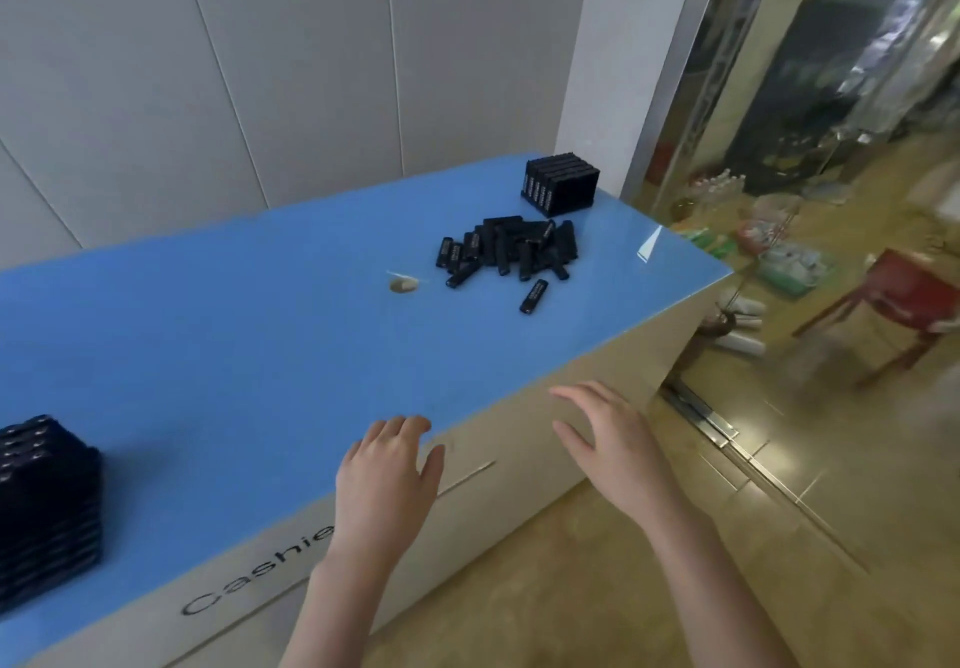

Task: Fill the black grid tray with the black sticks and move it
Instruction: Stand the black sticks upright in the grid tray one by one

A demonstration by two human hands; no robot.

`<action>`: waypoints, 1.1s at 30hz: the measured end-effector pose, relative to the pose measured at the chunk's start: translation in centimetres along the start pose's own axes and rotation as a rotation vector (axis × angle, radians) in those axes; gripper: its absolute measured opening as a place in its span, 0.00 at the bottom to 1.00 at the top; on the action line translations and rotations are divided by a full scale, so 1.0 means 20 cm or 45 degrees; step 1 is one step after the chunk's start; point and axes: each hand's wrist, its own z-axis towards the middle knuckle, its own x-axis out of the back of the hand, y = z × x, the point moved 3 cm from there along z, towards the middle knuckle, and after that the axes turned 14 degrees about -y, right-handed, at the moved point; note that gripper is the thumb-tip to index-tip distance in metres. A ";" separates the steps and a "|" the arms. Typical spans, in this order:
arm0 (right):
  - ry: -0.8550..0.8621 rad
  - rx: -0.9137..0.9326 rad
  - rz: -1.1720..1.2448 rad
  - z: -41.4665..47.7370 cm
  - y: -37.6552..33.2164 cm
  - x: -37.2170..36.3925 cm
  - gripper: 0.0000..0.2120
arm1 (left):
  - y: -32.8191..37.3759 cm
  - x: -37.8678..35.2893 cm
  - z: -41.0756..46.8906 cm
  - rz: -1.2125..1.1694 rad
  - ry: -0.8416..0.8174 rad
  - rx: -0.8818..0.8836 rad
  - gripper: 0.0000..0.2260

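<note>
Left grip (387, 470) hangs at the near edge of the blue counter (234, 334), fingers loosely curled, holding nothing. Right grip (613, 438), to its right, is spread wide and empty, off the counter's edge. Black sticks (511, 251) lie heaped in the upper centre-right, with one stray stick (534, 296) just below them. Black grid tray (561, 184) stands at the counter's far right corner, above the heap. Another dark stack (47, 506) sits at the left edge.

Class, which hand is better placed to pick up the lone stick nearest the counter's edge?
Probably the right hand: open, empty, and nearer the lone stick than the left hand.
</note>
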 end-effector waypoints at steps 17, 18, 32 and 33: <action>-0.065 -0.039 0.081 0.67 0.67 0.28 0.15 | 0.46 -0.30 0.82 -0.013 -0.064 0.048 0.19; -0.073 -0.041 0.087 0.73 0.70 0.30 0.15 | 0.48 -0.32 0.89 -0.009 -0.069 0.058 0.19; -0.179 -0.216 0.087 1.57 0.97 0.40 0.22 | 0.57 -0.51 1.49 0.096 -0.119 0.213 0.18; -0.185 -0.247 0.093 1.62 0.98 0.40 0.23 | 0.58 -0.50 1.50 0.140 -0.118 0.229 0.17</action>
